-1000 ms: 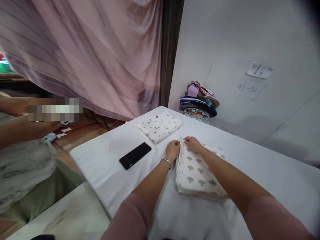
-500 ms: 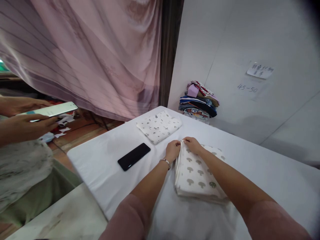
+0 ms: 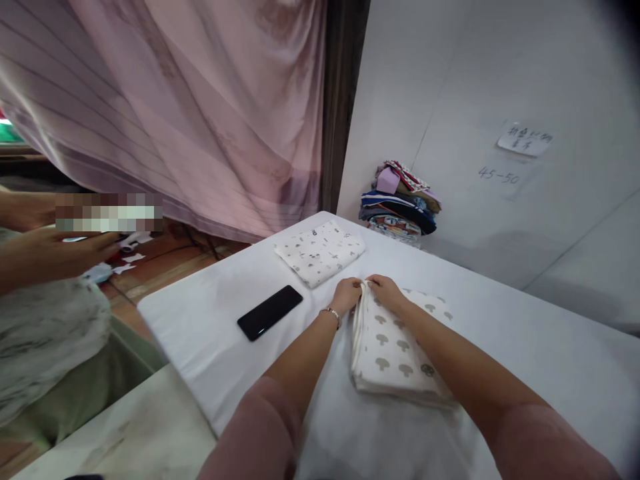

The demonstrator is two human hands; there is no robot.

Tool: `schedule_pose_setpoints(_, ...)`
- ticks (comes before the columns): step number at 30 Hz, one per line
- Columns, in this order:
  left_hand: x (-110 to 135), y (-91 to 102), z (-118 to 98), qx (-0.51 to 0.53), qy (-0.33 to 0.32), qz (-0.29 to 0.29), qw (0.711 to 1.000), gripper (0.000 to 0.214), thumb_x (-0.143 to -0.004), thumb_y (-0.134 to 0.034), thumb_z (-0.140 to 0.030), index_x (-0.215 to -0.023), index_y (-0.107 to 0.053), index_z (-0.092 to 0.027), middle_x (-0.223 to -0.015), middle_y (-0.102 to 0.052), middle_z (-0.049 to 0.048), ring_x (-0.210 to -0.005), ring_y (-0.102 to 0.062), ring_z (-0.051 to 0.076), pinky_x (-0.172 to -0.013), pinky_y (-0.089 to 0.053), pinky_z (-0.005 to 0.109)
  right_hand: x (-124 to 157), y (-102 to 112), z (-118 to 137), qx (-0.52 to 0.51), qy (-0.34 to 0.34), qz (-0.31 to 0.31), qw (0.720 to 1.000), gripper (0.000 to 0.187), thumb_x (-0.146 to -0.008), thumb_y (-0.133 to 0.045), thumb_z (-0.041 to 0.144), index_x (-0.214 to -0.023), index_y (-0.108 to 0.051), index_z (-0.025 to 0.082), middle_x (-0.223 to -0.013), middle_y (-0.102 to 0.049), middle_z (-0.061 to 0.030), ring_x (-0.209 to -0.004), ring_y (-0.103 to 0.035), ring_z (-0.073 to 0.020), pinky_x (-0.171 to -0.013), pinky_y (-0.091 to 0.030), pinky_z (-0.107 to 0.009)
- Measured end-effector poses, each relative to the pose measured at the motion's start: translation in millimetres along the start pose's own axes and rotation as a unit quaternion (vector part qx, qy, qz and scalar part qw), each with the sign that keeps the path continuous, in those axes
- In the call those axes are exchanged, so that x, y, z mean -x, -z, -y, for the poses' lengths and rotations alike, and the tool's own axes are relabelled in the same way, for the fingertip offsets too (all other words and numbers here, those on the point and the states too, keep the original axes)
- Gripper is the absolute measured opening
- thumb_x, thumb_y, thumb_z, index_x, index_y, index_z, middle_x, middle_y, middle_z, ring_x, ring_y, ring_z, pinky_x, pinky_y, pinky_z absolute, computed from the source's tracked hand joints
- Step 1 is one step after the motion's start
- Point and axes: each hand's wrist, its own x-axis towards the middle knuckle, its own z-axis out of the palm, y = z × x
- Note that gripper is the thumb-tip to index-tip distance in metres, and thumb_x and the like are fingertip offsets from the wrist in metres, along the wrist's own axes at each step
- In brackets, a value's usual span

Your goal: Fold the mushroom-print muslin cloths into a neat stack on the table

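A folded white cloth (image 3: 393, 347) with grey-green mushroom prints lies in several layers on the white-covered table. My left hand (image 3: 347, 295) pinches the far left corner of this cloth, its fingers closed on the edge. Right beside it, my right hand (image 3: 384, 291) grips the same corner from the other side, thumb and fingers pressed together. My right forearm passes over the cloth and hides part of its right side. A second folded white cloth (image 3: 320, 252) with small dark prints lies flat beyond my hands.
A black phone (image 3: 270, 313) lies on the table (image 3: 200, 320) left of my hands. Folded clothes (image 3: 400, 200) are stacked by the wall, below a paper note (image 3: 525, 139). At the left, another person's hands (image 3: 60, 253) hold a blurred-out object. A pink curtain (image 3: 225, 120) hangs behind.
Hardly anything differs: both hands keep hold of the cloth's corner. The whole view has shifted very slightly, and the object in the other person's hands is now blurred out.
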Motion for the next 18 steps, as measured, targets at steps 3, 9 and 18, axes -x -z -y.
schedule_pose_setpoints(3, -2.6, 0.8, -0.2, -0.016, 0.001, 0.001, 1.0, 0.014, -0.071, -0.058, -0.014, -0.079, -0.069, -0.015, -0.078, -0.069, 0.0037, -0.072, -0.06, 0.014, -0.067, -0.044, 0.023, 0.8, 1.0, 2.2, 0.015, 0.006, -0.005, 1.0, 0.022, -0.079, -0.045, 0.018, -0.085, -0.066, 0.02, -0.082, -0.067, -0.0006, -0.077, -0.057, -0.0148, -0.071, -0.041, -0.024)
schedule_pose_setpoints(9, -5.1, -0.7, 2.4, -0.025, -0.001, -0.003, 1.0, 0.011, -0.071, -0.058, -0.017, -0.076, -0.067, -0.015, -0.077, -0.068, 0.0038, -0.071, -0.059, 0.014, -0.069, -0.044, 0.025, 18.3, 10.5, 20.0, 0.094, 0.021, -0.093, 0.991, 0.016, -0.077, -0.05, 0.019, -0.087, -0.062, 0.018, -0.097, -0.064, -0.006, -0.096, -0.053, -0.0194, -0.084, -0.036, -0.03)
schedule_pose_setpoints(18, -3.3, -0.7, -0.1, 0.021, -0.005, -0.004, 1.0, 0.008, -0.071, -0.057, -0.012, -0.074, -0.063, -0.015, -0.072, -0.066, 0.0007, -0.066, -0.057, 0.011, -0.063, -0.042, 0.021, 29.7, 5.2, 43.3, 0.109, -0.137, -0.041, 0.984, 0.019, -0.08, -0.054, 0.035, -0.072, -0.06, 0.02, -0.074, -0.064, -0.0033, -0.069, -0.056, -0.0157, -0.056, -0.032, -0.024)
